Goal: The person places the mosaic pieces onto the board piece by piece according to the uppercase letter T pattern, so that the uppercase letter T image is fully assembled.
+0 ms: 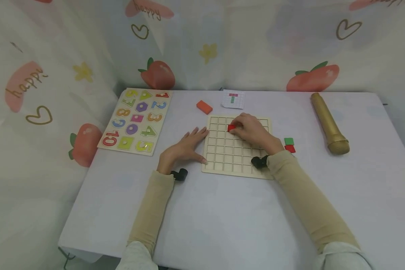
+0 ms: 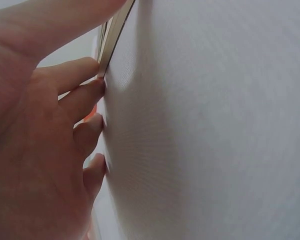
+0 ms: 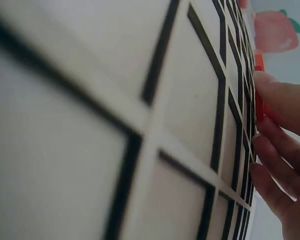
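Note:
A pale wooden grid board [image 1: 219, 157] lies on the table. My right hand [image 1: 251, 131] is over its upper part and pinches a red square tile [image 1: 231, 128] between thumb and fingers, at a cell near the far edge. The right wrist view shows the red tile [image 3: 259, 95] at the thumb, close against the grid. At the board's left side rests my left hand [image 1: 185, 148], its fingers spread and its thumb at the near part of that edge. In the left wrist view its fingertips meet the white tabletop beside the board's edge [image 2: 112, 40].
Right of the board lie a green tile [image 1: 289, 141] and another red tile [image 1: 290, 149]. Behind it are an orange block [image 1: 204, 107] and a pattern card [image 1: 233, 99]. A number-and-shape puzzle board [image 1: 129, 123] lies left; a golden-brown tube [image 1: 329, 123] lies right.

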Demonstrator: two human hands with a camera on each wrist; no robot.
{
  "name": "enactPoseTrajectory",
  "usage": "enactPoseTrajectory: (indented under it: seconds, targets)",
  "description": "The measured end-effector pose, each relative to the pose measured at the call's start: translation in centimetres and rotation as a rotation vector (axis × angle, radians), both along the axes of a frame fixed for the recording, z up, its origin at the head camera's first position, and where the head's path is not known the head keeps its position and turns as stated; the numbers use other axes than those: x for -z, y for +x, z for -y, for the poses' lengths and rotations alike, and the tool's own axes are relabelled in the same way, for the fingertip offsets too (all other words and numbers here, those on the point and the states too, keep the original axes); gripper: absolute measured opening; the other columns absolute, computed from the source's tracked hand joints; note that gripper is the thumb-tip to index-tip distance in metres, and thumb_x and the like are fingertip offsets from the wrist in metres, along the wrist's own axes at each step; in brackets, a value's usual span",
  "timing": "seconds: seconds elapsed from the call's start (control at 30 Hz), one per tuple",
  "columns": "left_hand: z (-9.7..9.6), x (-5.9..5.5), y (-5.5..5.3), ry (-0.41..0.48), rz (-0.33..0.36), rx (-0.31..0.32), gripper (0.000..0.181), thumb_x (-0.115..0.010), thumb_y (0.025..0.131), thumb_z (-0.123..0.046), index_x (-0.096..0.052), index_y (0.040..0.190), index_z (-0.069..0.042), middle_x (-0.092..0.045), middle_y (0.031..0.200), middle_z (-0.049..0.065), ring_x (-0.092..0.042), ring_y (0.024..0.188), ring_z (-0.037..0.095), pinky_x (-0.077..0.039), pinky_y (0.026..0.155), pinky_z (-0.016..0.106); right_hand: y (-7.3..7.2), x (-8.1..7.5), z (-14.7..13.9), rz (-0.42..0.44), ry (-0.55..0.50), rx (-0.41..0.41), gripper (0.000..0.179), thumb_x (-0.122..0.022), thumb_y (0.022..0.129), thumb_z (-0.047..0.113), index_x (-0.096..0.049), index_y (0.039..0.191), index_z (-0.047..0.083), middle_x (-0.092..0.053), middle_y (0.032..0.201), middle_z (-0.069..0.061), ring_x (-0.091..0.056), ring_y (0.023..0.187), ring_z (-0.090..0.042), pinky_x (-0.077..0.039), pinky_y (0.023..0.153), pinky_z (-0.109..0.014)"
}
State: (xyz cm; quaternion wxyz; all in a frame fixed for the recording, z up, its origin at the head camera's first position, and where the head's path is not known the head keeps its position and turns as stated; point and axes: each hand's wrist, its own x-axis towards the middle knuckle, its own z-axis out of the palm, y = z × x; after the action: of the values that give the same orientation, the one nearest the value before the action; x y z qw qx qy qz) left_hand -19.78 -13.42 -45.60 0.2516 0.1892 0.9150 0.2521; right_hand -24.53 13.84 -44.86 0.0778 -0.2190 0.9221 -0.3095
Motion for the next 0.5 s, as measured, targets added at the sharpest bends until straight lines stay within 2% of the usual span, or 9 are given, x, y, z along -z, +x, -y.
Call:
enactPoseTrajectory:
  seconds: [0.5]
  targets:
    - [0.03,0.14,-0.08,-0.007,-0.01,0.01,0.119,-0.09,0.077,-0.039,-0.015,0.167,-0.02,-0.004,0.175,-0.006,0.008,0.161,0.018,0.007,0.131,0.037,-0.6,0.23,0.7,0.003,0.029,0.008,0.026,-0.074,0.096,0.018,-0.071,0.115,0.001,-0.063,0.112,-0.017,-0.059,0.098,-0.032,-0.052,0.086,-0.047]
